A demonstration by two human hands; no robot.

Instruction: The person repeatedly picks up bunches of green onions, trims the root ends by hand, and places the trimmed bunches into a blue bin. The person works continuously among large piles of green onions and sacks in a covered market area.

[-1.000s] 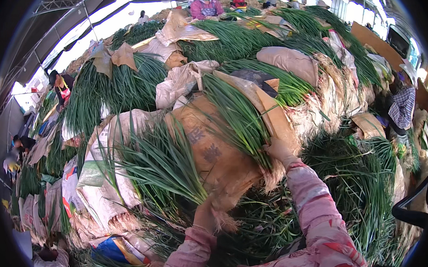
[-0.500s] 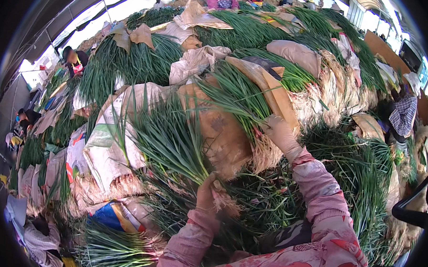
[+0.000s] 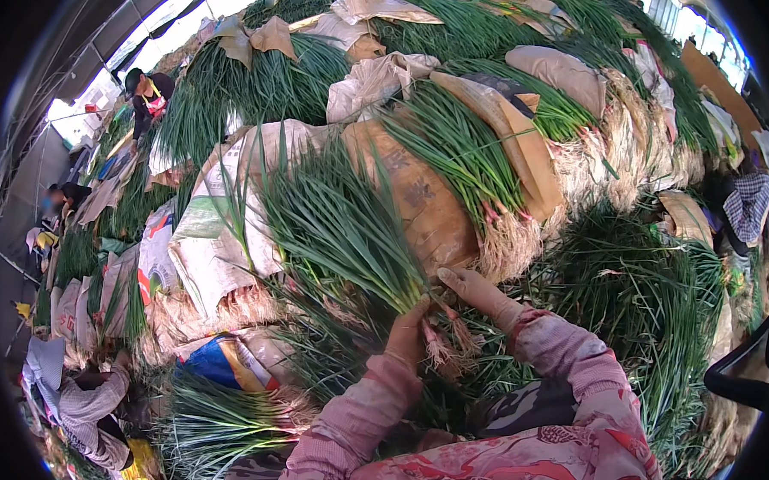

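Observation:
My left hand (image 3: 406,332) is closed around the lower stems of a bunch of green onions (image 3: 350,233). Its long leaves fan up and to the left, while pale stringy roots (image 3: 443,351) hang below my fingers. Close beside it, my right hand (image 3: 483,297) has thumb and fingers pinched at the root end of the bunch, by a reddish stalk with its own tuft of roots. Above my right hand, another bunch of green onions (image 3: 467,159) lies on brown paper (image 3: 430,195), roots toward me.
Sacking-covered heaps of green onions (image 3: 257,82) rise ahead. Loose leaves (image 3: 636,298) pile up at my right; another bunch (image 3: 221,419) lies at lower left by a blue and yellow sack (image 3: 223,367). Co-workers are at the left, one in a grey sleeve (image 3: 91,407). A black bar (image 3: 743,387) stands at right.
My right hand has left the bunch on the brown paper and come down to the roots beside my left hand. The view has shifted slightly.

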